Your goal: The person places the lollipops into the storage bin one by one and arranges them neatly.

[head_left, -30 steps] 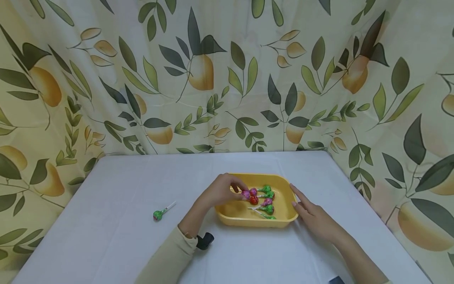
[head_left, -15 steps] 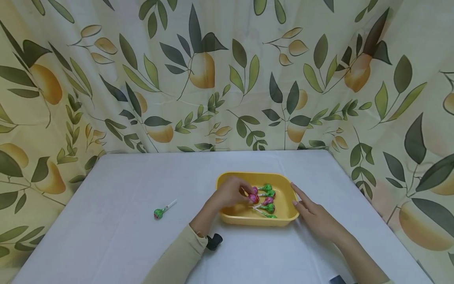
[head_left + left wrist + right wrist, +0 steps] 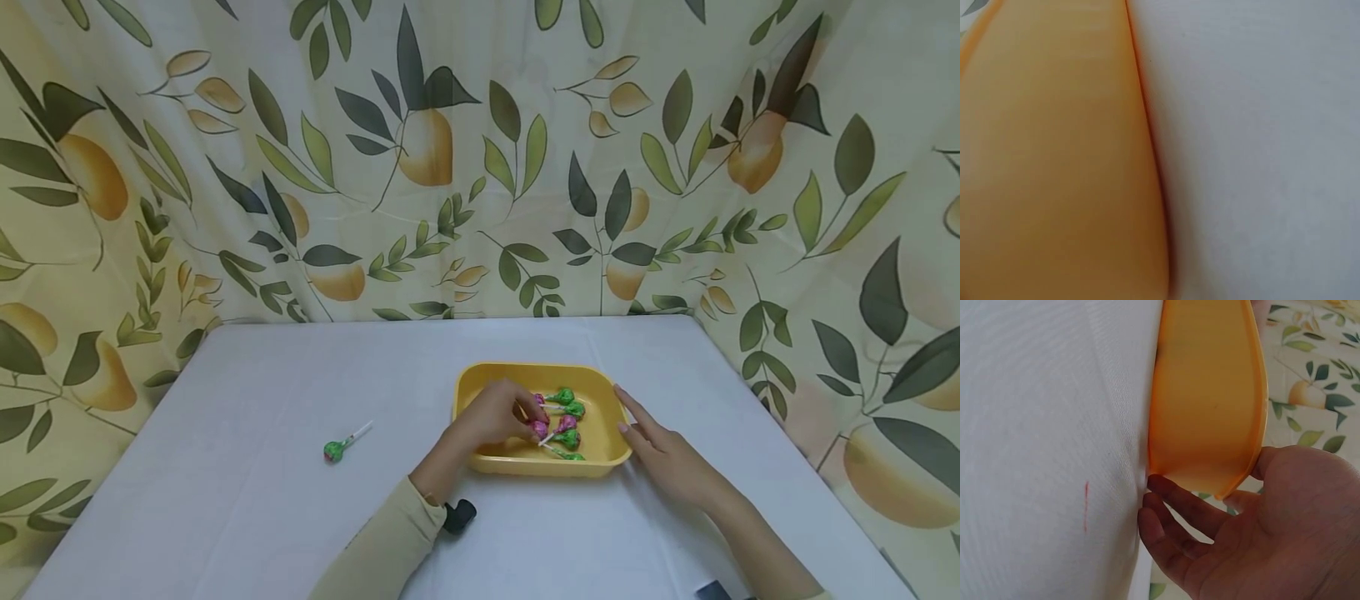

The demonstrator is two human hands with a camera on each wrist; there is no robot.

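Observation:
A yellow plastic tray (image 3: 543, 470) sits on the table with several lollipops in it, some with green wrappers (image 3: 572, 439) and some with pink ones. My left hand (image 3: 497, 412) reaches over its left side and its fingertips pinch a pink-wrapped lollipop (image 3: 539, 429); the stick of that one is hidden by the hand. At the tray's right end my right hand (image 3: 667, 462) touches the outer wall with fingers extended. The right wrist view has these fingertips (image 3: 1159, 482) against the tray's low corner. Only the tray's outer wall (image 3: 1060, 156) and tablecloth fill the left wrist view.
One green-wrapped lollipop (image 3: 333, 452) lies by itself on the white tablecloth (image 3: 247, 500), left of the tray. Behind the table hangs a curtain (image 3: 517, 183) printed with leaves and fruit. A short red mark (image 3: 1086, 506) shows on the cloth.
My left hand has moved right and slightly down inside the tray, and the pink and red lollipop heads by its fingers have shifted. The right hand stays at the tray's end.

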